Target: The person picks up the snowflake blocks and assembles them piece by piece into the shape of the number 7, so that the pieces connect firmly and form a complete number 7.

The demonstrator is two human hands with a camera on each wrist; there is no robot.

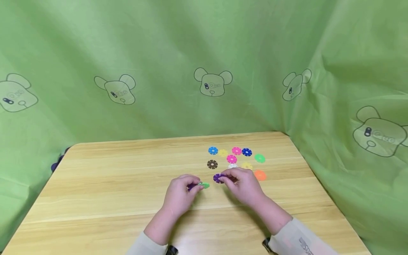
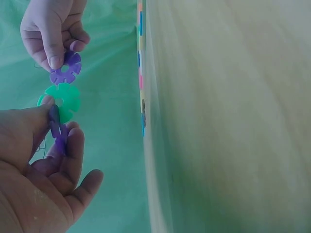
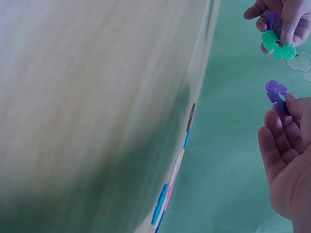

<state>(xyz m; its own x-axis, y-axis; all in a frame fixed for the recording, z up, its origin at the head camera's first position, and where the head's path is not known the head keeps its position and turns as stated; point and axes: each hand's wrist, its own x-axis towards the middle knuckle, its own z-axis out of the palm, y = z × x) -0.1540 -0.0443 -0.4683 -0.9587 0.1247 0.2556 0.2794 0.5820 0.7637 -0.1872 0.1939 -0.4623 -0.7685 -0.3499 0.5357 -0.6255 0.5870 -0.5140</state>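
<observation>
In the head view my left hand [image 1: 180, 193] pinches a green notched disc [image 1: 205, 185] with a purple disc [image 1: 191, 186] set crosswise against it. The left wrist view shows thumb and fingertips on this pair, where the purple disc [image 2: 57, 128] meets the green disc [image 2: 69, 99] at an angle. To the right, my right hand [image 1: 243, 186] pinches a second purple notched disc [image 1: 217, 178] by its edge. In the right wrist view this purple disc [image 3: 277, 92] faces the green disc [image 3: 278, 46], with a small gap between them. Both hands are raised above the table.
Beyond the right hand, several loose discs lie on the wooden table [image 1: 111, 184], among them a brown disc [image 1: 212, 164], a light blue disc [image 1: 213, 151], a dark blue disc [image 1: 247, 152] and an orange disc [image 1: 260, 175]. Green curtain [image 1: 165, 117] surrounds the table's back and sides.
</observation>
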